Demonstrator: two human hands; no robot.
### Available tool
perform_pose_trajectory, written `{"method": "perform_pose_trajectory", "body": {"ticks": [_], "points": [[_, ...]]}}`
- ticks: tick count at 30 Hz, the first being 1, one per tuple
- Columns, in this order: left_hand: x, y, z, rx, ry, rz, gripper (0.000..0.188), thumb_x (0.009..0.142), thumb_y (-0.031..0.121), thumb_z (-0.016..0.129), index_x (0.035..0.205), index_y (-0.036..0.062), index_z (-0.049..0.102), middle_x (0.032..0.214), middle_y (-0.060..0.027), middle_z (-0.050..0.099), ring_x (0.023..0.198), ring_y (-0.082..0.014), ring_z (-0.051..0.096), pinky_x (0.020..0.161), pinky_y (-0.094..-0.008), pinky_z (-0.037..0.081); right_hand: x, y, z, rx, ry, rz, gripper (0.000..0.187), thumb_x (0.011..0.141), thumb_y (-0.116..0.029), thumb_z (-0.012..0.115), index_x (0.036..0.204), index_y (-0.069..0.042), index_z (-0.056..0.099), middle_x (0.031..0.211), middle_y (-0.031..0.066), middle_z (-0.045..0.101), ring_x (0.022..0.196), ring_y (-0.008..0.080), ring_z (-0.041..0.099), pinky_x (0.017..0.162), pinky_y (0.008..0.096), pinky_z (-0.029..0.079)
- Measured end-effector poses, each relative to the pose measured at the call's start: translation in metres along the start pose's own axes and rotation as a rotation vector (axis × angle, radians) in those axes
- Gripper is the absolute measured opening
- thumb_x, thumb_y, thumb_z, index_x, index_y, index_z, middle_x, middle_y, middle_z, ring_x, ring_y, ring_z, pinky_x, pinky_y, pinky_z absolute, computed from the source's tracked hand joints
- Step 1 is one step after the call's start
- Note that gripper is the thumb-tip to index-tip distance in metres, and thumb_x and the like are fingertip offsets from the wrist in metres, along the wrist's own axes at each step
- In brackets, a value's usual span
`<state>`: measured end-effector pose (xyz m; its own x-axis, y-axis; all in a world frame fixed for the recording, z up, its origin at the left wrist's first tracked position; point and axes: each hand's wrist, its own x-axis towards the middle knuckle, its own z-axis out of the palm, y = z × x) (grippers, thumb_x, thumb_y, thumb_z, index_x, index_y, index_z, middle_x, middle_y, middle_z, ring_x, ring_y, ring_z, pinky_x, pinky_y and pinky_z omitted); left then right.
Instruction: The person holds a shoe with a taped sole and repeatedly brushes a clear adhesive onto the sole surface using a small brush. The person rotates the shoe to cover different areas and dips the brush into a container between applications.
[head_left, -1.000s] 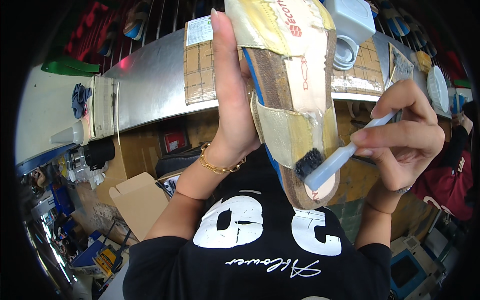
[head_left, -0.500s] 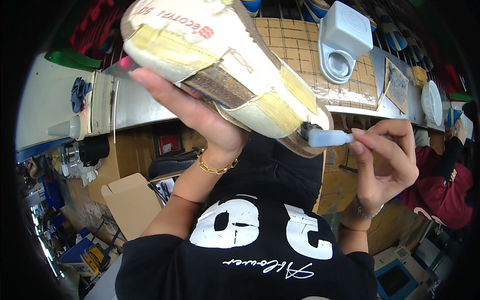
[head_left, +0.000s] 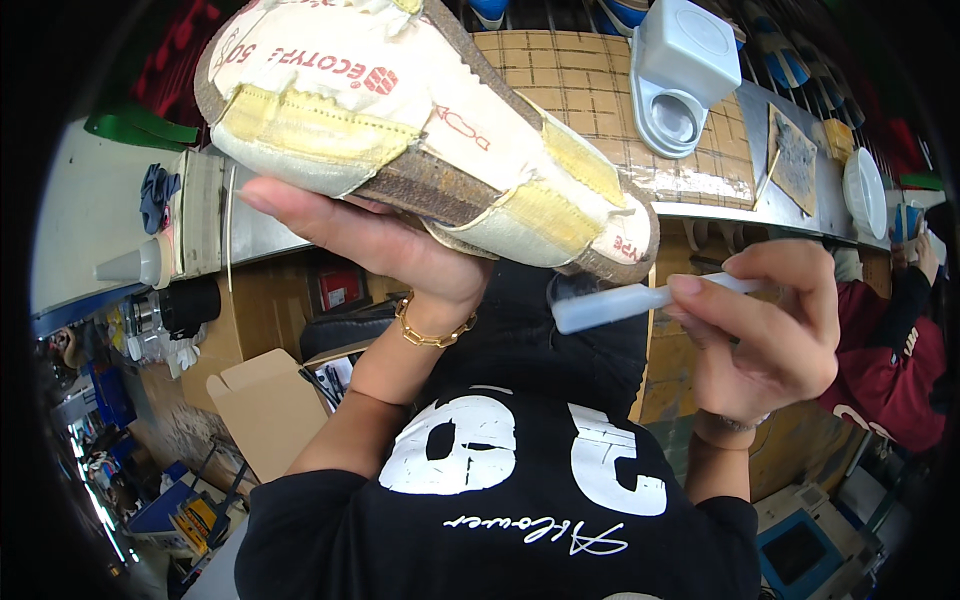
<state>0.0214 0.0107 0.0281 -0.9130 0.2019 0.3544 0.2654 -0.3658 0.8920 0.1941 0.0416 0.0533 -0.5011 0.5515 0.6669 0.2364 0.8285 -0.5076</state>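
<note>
While the left hand holds a shoe by its lower side — thumb extended, other fingers mostly hidden — the right hand pinches a pale-handled brush. Printed face up, the shoe is in the air by the surface, its long axis slanting from upper left to lower right, narrower end toward the right hand. The brush points left, bristles just below that end, contact unclear.

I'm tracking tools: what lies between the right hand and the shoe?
In the head view, a pale-handled brush, pinched by the right hand, its dark bristles near the shoe; whether they touch is unclear.
</note>
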Motion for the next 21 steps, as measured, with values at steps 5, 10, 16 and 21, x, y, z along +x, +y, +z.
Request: {"method": "perform_pose_trajectory", "body": {"ticks": [5,10,16,21], "points": [[0.024,-0.028,-0.029,-0.267,-0.239,-0.076,0.084,0.100,0.071,0.020,0.156,0.0087,0.022,0.156,-0.0110,0.034,0.142,-0.0209,0.038,0.119,-0.0382,0.029,0.006,0.023,0.005,0.109,-0.017,0.099,0.034,0.055,-0.002,0.081,0.087,-0.014,0.083,0.081,0.0035,0.059,0.068,0.0116,0.051,0.057,0.0223,0.035],[0.035,-0.032,-0.029,-0.427,-0.422,-0.416,0.081,0.100,0.070,0.026,0.147,0.0056,0.040,0.140,-0.0085,0.054,0.128,-0.0159,0.053,0.110,-0.0327,0.041,0.010,0.023,0.002,0.335,-0.127,0.040,0.033,0.054,-0.007,0.084,0.085,-0.017,0.083,0.079,0.0019,0.058,0.063,0.0109,0.049,0.056,0.0239,0.034],[0.041,-0.043,-0.026,-0.513,-0.621,-0.606,0.082,0.099,0.071,0.031,0.139,0.0017,0.049,0.119,-0.0143,0.068,0.100,-0.0160,0.072,0.082,-0.0291,0.062,0.010,0.026,0.003,0.401,-0.233,0.012,0.031,0.056,-0.008,0.088,0.086,-0.017,0.084,0.079,-0.0002,0.058,0.066,0.0084,0.050,0.055,0.0228,0.032],[0.041,-0.050,-0.022,-0.649,-0.836,-0.740,0.080,0.100,0.068,0.032,0.141,0.0020,0.048,0.125,-0.0151,0.066,0.104,-0.0170,0.071,0.085,-0.0303,0.061,0.008,0.031,0.007,0.469,-0.263,-0.003,0.029,0.057,-0.008,0.086,0.084,-0.017,0.084,0.077,0.0001,0.058,0.066,0.0089,0.050,0.056,0.0232,0.032]]}}
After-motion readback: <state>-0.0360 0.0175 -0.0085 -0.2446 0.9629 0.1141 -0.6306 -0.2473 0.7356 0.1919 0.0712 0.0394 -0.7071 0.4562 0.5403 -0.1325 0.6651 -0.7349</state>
